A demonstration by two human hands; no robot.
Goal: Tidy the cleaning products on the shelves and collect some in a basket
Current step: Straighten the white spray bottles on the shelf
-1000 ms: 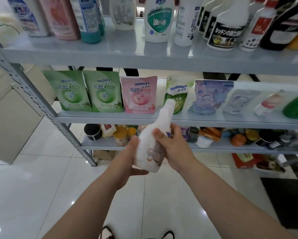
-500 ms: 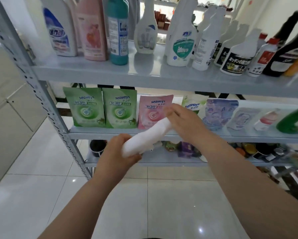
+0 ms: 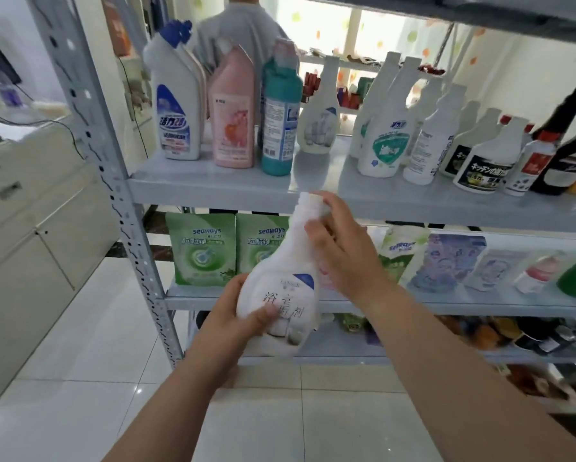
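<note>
One bottle (image 3: 281, 295) tipped upright, left hand (image 3: 233, 323) gripping base, right hand (image 3: 341, 258) seemingly clasping neck, two green pouches (image 3: 200, 253)

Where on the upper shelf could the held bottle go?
The upper shelf is bare between the teal bottle and the green-label bottle, in front of the small white bottle at the back. Rightward it is crowded with bottles.
</note>
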